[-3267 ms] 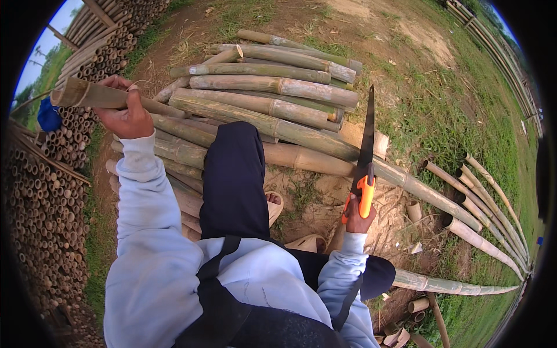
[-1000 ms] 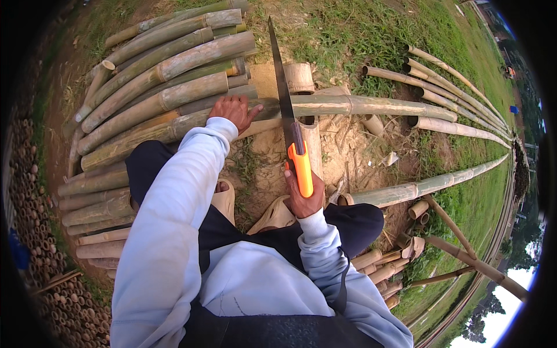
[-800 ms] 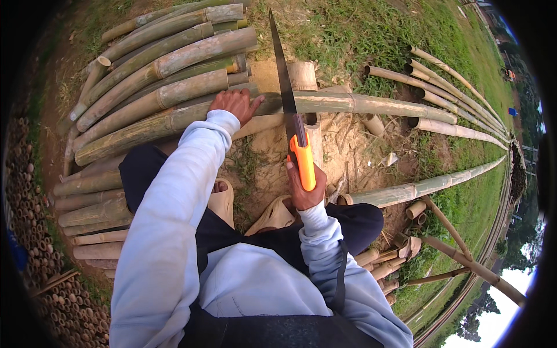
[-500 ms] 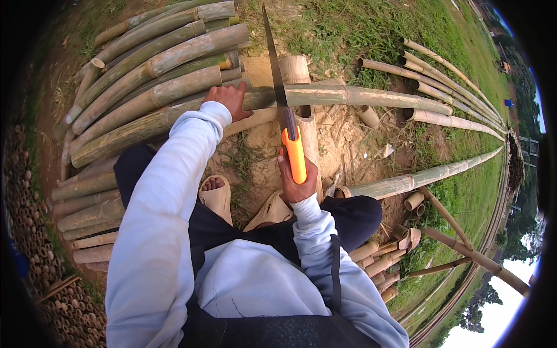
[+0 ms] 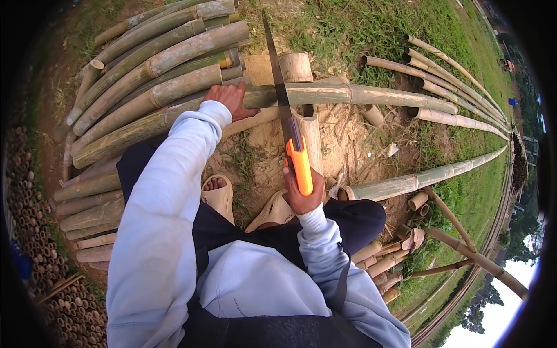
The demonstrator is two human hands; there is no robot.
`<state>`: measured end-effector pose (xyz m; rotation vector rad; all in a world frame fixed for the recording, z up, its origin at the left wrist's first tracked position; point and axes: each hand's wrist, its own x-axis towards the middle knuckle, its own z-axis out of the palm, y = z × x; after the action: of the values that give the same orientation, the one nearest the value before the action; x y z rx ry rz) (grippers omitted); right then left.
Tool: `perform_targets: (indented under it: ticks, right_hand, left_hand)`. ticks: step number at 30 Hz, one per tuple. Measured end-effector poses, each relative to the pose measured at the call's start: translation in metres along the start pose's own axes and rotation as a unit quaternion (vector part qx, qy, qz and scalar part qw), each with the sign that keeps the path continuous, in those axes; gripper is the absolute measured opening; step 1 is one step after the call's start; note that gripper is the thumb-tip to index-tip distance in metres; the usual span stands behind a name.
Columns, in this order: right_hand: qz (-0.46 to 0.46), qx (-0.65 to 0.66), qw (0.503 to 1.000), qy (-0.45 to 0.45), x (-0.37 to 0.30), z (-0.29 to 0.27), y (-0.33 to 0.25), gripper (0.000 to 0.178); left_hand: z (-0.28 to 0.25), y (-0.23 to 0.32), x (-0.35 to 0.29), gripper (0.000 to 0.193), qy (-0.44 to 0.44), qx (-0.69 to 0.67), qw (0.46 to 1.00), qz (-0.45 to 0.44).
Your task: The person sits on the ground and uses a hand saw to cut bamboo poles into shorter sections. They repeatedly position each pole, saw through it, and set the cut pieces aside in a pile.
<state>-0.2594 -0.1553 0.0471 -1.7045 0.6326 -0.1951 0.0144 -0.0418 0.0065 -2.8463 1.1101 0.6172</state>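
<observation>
A person seen from above, in a pale blue long-sleeved top and dark trousers, crouches over a long bamboo pole [image 5: 371, 95] that lies across bare, sandy ground. The left hand [image 5: 232, 100] rests flat and open on the pole, pressing it down where it meets a stack of bamboo poles [image 5: 151, 69] piled on the left. The right hand [image 5: 301, 194] is closed around the orange handle of a hand saw [image 5: 284, 110], whose dark blade runs away from the person and crosses the pole just right of the left hand. Under the pole, a short bamboo log [image 5: 310, 142] lies lengthwise as a support, and a cut bamboo stump [image 5: 295, 66] stands beyond it. Two feet in beige sandals [image 5: 219, 197] sit on the dirt between the arms. To the right, more loose bamboo poles [image 5: 447, 69] fan out over grass, and short offcuts [image 5: 416, 200] lie near the right knee. Stacked pole ends [image 5: 35, 203] fill the far left edge.
</observation>
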Motion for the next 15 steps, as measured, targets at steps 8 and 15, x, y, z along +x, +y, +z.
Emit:
perform_targets:
  ticks: [8, 15]
  right_hand:
    - [0.016, -0.016, 1.000, 0.005, -0.054, -0.012, -0.016, 0.016]
    - [0.004, -0.016, 1.000, -0.011, -0.036, -0.012, -0.008, 0.015]
  left_hand:
    - [0.020, -0.014, 0.002, 0.066, 0.073, -0.046, 0.996, -0.018]
    - [0.017, -0.002, 0.000, 0.064, 0.050, -0.048, 0.997, -0.038]
